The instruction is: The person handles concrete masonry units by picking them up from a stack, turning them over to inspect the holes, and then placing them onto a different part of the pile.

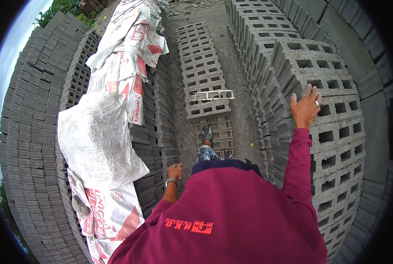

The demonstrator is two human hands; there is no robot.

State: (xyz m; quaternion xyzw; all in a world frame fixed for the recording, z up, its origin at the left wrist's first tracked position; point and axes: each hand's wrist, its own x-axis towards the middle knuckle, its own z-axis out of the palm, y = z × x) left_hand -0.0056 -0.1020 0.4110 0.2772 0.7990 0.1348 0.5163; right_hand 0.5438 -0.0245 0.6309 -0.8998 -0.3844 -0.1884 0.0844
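Head view: the stack of hollow blocks lies along my right side, its long axis running from ahead of me to behind, each block set crosswise. My right hand is the nearer, at its inner edge, fingers spread wide and pointing ahead, arm reached out and nearly straight. My left hand hangs low beside the left-hand stack, well apart from those blocks, fingers curled; I cannot tell whether it holds anything.
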